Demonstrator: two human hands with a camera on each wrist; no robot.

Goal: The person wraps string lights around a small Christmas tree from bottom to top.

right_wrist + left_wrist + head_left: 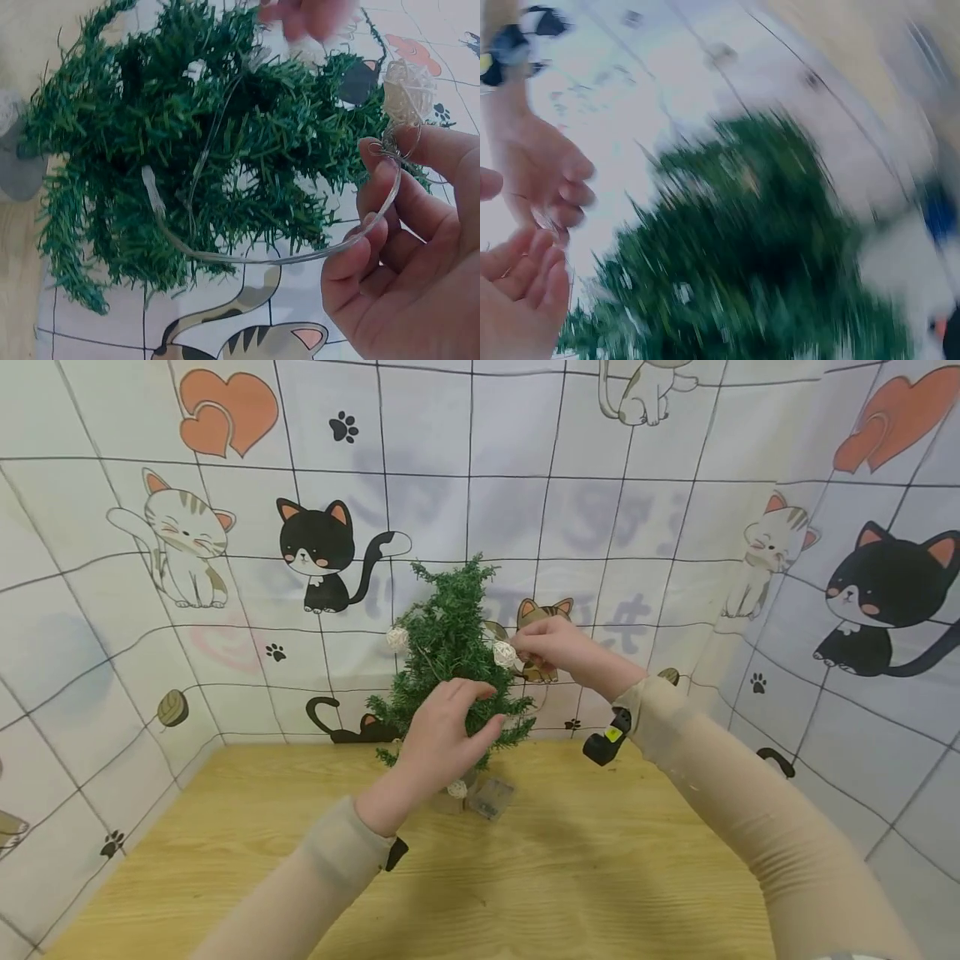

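A small green artificial Christmas tree (pixel 450 627) stands against the back cloth. At its right side my right hand (pixel 561 650) pinches a thin clear string-light wire (pixel 277 261) beside a white woven ball (pixel 504 653). The wire loops from these fingertips back into the branches in the right wrist view. My left hand (pixel 446 731) is raised in front of the tree, fingers and thumb apart, nothing between them. Another woven ball (pixel 397 638) hangs on the tree's left side, and one more lies low (pixel 457 789) by the base.
A clear, flat plastic case (pixel 492 798) sits at the tree's foot on the wood-patterned tabletop (pixel 600 860). Cat-print cloth (pixel 427 427) encloses the back and sides. Each wrist carries a black camera (pixel 606 742).
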